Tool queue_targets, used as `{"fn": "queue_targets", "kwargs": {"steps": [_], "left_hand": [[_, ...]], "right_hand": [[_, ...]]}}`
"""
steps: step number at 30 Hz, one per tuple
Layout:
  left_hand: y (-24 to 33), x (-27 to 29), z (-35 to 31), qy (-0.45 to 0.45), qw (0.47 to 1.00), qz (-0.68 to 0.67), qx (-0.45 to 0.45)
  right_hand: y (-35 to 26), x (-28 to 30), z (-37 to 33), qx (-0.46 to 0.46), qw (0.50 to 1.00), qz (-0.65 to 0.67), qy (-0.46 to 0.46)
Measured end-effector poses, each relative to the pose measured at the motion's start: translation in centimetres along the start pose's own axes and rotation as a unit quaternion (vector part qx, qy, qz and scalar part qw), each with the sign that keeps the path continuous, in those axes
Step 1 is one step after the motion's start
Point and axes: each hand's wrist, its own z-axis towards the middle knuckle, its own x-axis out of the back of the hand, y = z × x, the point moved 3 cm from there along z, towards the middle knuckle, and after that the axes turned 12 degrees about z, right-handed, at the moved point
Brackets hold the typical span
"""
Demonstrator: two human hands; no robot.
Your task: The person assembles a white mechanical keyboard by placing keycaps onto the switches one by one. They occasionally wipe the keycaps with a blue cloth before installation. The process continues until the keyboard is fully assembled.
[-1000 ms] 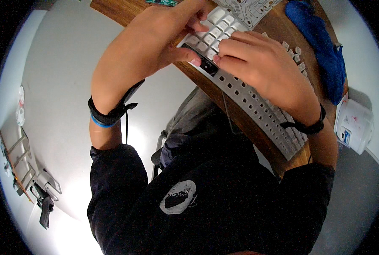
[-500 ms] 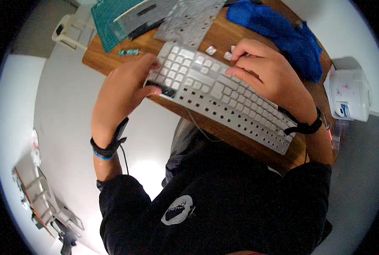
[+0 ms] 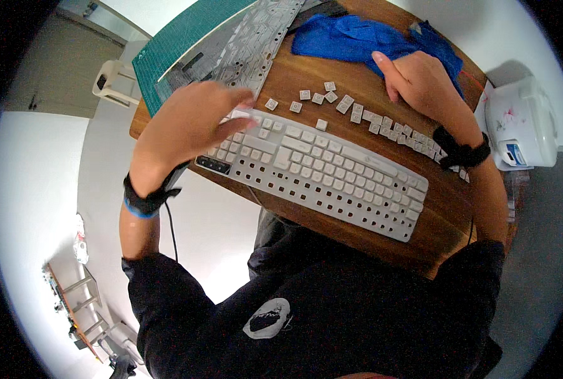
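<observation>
A white keyboard (image 3: 338, 165) lies slanted across the wooden table in front of me. Its nearer rows are bare, with dark switch sockets showing, while white keycaps cover the farther rows. Over its left end hovers my left hand (image 3: 187, 126), slightly blurred, thumb and fingers apart; I cannot tell whether it touches the keys. My right hand (image 3: 423, 82) hangs beyond the keyboard beside a blue cloth (image 3: 344, 41), one finger stretched out and nothing visible in it. Between that hand and the keyboard are several loose white keycaps (image 3: 357, 114), some in rows, others scattered.
A grey plate with circuit-like lines (image 3: 247, 54) rests on a green cutting mat (image 3: 158, 60) at the far left. A white rounded appliance (image 3: 521, 123) stands at the right. The table's (image 3: 433, 240) near edge runs close to my body. A cable hangs by my left wrist.
My left hand has let go of the keyboard's left end. The right hand has moved off the keyboard, up and to the right, uncovering the loose keycaps. The keyboard sits slightly lower in view.
</observation>
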Motion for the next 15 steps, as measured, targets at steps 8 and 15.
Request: {"fn": "queue_targets", "kwargs": {"steps": [8, 15], "left_hand": [[-1.4, -2.5, 12.0, 0.038, 0.977, -0.088, -0.188], [-3.1, -4.7, 18.5, 0.204, 0.964, -0.124, -0.119]], "right_hand": [[0.8, -3.2, 4.9, 0.015, 0.992, 0.077, -0.094], [0.2, -4.8, 6.4, 0.191, 0.948, 0.238, -0.091]]}}
